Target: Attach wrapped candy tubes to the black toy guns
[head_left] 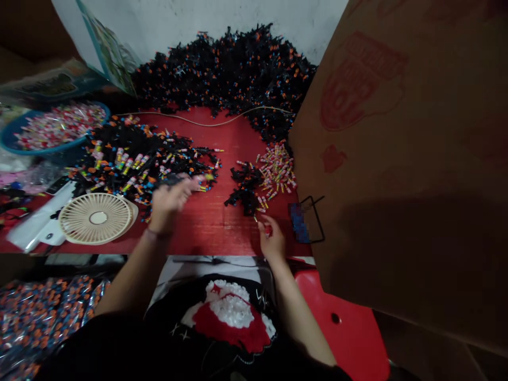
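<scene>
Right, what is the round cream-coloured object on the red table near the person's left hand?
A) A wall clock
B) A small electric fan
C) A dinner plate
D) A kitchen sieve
B. The cream desk fan shows a ribbed radial grille around a central hub, and it lies just beside the left hand.

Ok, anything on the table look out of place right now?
A thin pale cable runs across the red table along the big black heap; it looks odd, a stray line among small pieces.
</scene>
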Demonstrator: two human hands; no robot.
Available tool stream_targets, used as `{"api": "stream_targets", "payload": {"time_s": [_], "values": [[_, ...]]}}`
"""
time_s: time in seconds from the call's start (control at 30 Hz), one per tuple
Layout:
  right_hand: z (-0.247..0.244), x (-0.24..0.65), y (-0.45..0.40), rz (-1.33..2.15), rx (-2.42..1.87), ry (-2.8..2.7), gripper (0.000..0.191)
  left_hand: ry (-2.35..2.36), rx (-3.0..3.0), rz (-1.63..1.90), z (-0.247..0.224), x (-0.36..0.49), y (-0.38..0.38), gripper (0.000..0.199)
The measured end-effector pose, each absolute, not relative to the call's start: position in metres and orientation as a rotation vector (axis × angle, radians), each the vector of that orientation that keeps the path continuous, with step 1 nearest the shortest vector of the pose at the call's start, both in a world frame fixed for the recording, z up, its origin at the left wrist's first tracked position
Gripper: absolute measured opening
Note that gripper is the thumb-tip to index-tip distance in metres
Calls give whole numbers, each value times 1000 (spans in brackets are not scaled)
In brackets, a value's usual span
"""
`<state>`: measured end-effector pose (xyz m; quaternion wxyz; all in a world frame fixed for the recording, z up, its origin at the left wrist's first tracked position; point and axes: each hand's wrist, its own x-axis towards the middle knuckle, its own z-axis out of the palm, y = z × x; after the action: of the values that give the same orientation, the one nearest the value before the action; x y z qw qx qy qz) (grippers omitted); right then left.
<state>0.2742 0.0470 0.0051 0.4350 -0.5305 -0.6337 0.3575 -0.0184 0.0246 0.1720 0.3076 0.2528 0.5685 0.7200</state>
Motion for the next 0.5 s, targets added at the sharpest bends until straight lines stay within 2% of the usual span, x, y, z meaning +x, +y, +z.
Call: {"api": "stream_targets", "payload": {"time_s": [0.07,0.17,0.2,0.27,0.3,0.4,0.5], "values": [[-12,277,57,865,-1329,-1581,49,1511,672,2042,204,-71,49,12],[-27,275,59,898,-1301,-1590,46,1558,565,2186,229,-127,76,32],[-29,274,58,904,-1306,-1582,44,1565,518,2216,228,-134,81,28],[-31,272,57,887,-1328,-1562,41,1530,484,2271,212,-129,87,7],[-31,272,57,864,-1333,-1558,40,1498,517,2269,197,-117,87,12],[-31,272,60,786,-1311,-1569,39,1478,821,1940,138,-58,83,36],[-28,275,63,762,-1252,-1594,37,1598,1317,1328,81,10,77,39]]}}
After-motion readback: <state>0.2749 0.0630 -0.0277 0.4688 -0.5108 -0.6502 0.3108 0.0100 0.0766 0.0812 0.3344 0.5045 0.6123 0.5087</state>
